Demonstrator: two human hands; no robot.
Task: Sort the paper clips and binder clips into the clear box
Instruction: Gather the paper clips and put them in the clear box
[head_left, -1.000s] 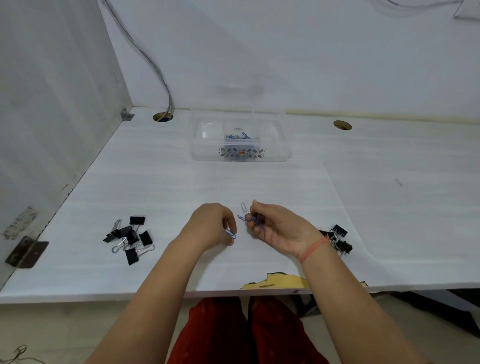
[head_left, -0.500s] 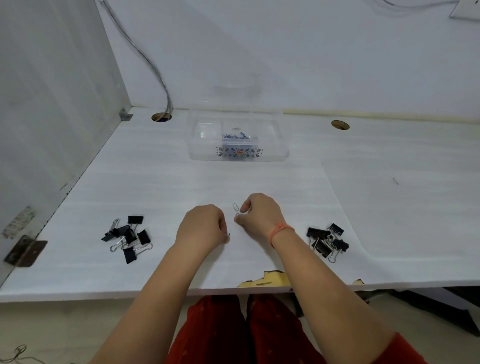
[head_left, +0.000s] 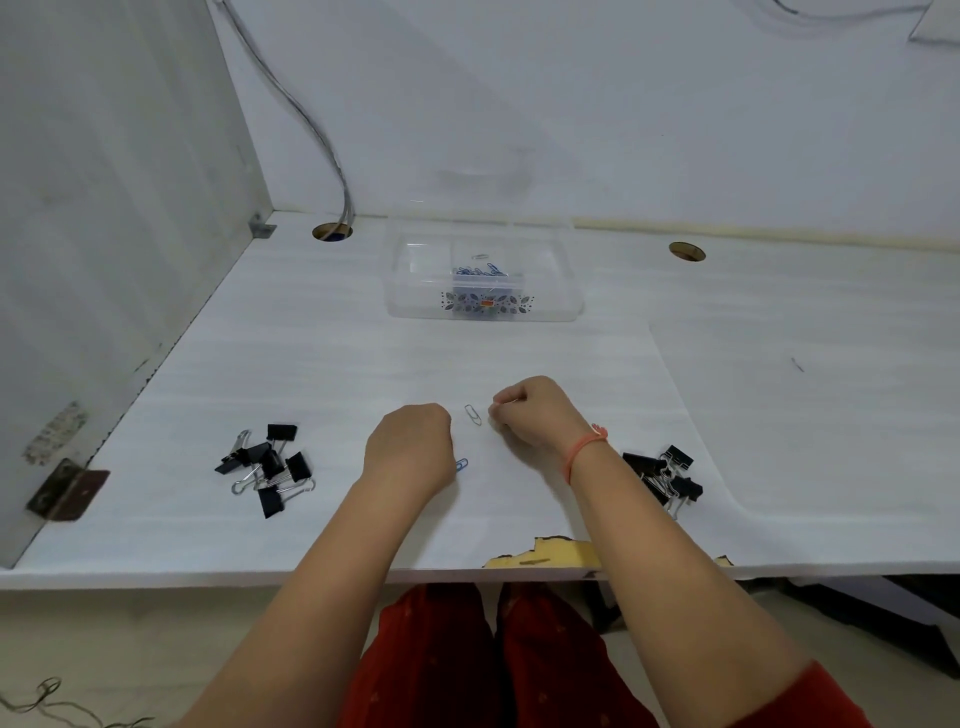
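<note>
Near the front edge of the desk (head_left: 779, 395), both hands rest curled, knuckles up. Left hand (head_left: 408, 449): fingers folded under, one blue paper clip (head_left: 461, 464) poking out at its right edge, touching the hand; can't tell if it's pinched or just lying there. Right hand (head_left: 537, 415): loose fist, fingertips tucked; something thin and pale shows at the fingertips but too small to call, so grip unknown. Orange band (head_left: 584, 449) on the right wrist. One silver paper clip (head_left: 472, 414) lies flat on the desk between the two hands, apart from both. Left of the left hand: pile of black binder clips (head_left: 267, 470), roughly seven, overlapping so count isn't firm. Right of the right forearm: second pile of black binder clips (head_left: 667, 478), about five, partly hidden by the arm. Farther back, centre: clear box (head_left: 415, 291), lid off, divided into compartments; a bunch of blue paper clips (head_left: 480, 271) plus one silver clip (head_left: 480, 256) in the middle section, uncountable at this size. Floral sticker (head_left: 487, 304) on the box front, no readable text. Two cable holes in the desk, back left (head_left: 332, 231) with a cable (head_left: 311, 119) running into it, back right (head_left: 687, 251).
</note>
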